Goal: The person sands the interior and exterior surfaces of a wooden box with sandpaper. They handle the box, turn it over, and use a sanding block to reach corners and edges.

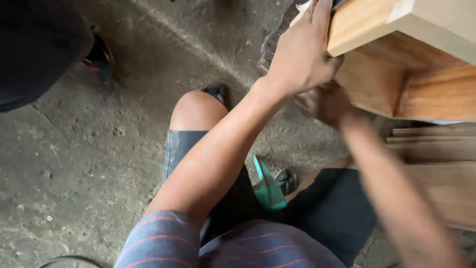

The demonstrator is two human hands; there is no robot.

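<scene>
A light wooden frame piece (396, 59) fills the upper right, made of joined planks. My left hand (302, 54) presses flat against its left end, fingers reaching up along the edge. My right hand (325, 101) is tucked just below the left one, under the wood's lower corner, blurred; whether it grips anything cannot be told. Both forearms reach up from the bottom of the view, over my knees and dark shorts.
Rough grey concrete floor (99, 149) spreads to the left. Another person's dark clothing and a shoe (101, 57) sit at the upper left. A green object (267, 186) lies between my legs. More wooden boards (436, 149) are stacked at right. A dark sandal (218, 92) is on my foot.
</scene>
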